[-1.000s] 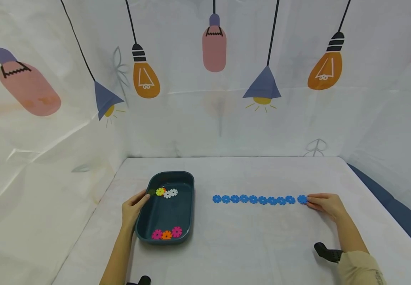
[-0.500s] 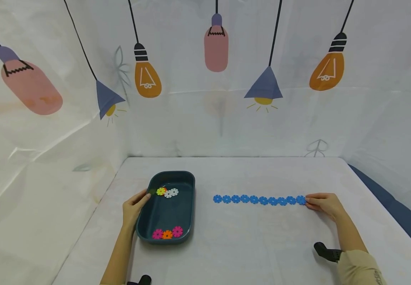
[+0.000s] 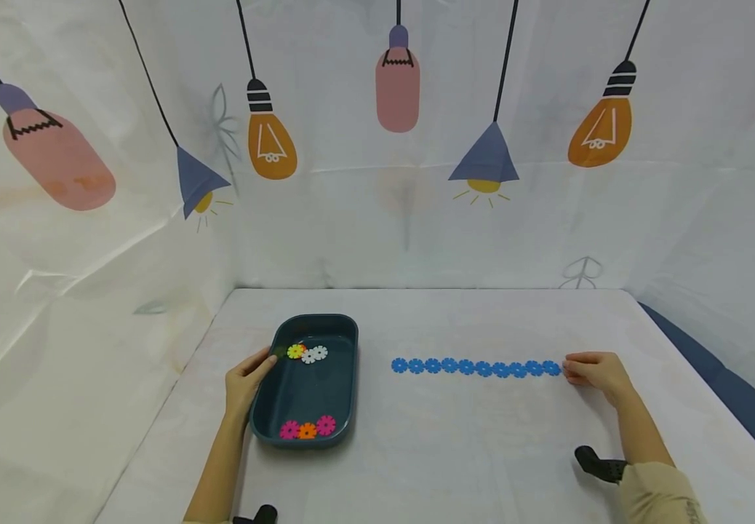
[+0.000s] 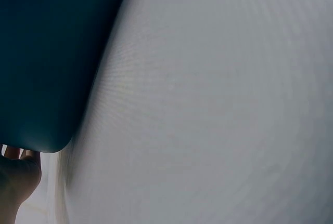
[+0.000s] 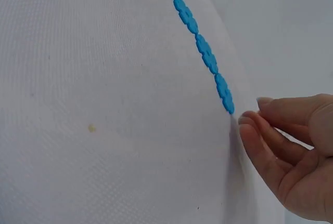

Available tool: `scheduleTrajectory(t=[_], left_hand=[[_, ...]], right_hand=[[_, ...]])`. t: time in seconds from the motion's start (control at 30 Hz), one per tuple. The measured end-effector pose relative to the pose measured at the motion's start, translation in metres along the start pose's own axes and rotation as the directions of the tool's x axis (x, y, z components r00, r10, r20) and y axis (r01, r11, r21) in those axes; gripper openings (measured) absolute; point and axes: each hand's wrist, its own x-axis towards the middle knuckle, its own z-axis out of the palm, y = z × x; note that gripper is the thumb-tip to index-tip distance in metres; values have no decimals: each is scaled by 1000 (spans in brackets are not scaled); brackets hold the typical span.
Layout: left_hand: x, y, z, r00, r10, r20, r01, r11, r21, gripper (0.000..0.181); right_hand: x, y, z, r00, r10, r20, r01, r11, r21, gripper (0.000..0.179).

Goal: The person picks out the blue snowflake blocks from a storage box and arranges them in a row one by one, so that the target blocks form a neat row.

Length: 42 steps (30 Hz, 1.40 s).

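In the head view my left hand (image 3: 244, 384) grips the left rim of a dark teal tray (image 3: 305, 393), thumb over the edge. Inside lie yellow and white flower-shaped pieces (image 3: 315, 354) at the far end and pink and orange ones (image 3: 308, 431) at the near end. The left wrist view has the tray's outer side (image 4: 41, 68) and part of the hand (image 4: 21, 180). A row of blue flower-shaped pieces (image 3: 466, 367) lies edge to edge on the table. Just beyond its right end is my right hand (image 3: 600, 375), its fingers loosely curled and holding nothing; the right wrist view confirms a small gap.
A white cloth covers the table (image 3: 456, 451). Behind it hangs a white sheet (image 3: 351, 225) printed with lamps and bulbs. Black wrist mounts (image 3: 603, 466) stick out from both forearms. Dark blue material (image 3: 711, 371) shows past the right table edge.
My right hand slid the last blue flower piece leftward against the row, then let go and drew slightly right. The left hand and tray stay put.
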Motion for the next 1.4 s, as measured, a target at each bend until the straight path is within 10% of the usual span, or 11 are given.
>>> scheduleTrajectory(t=[0.33,0.63,1.03,1.3,1.4], left_hand=[[5,-8,0,1000,27,-15,-27,1000,1,41],[6,-5,1,1000,10,-1,-10,1000,16,44],[-14,23,3,1000,4,7,-5,1000,26,37],[4,-9,0,1000,-3,-17,3,999,39,41],[4,-9,0,1000,-4,-22,5,999,49,41]], right_hand=[[2,-57,49,974,-199,110,178,968,176,56],[5,-98,132,944,-241,227,159,931,327,50],[-14,-141,229,841,-376,388,190,879,438,42],[-30,-166,268,742,-432,512,189,869,458,42],[-36,-175,280,746,-388,541,140,886,442,46]])
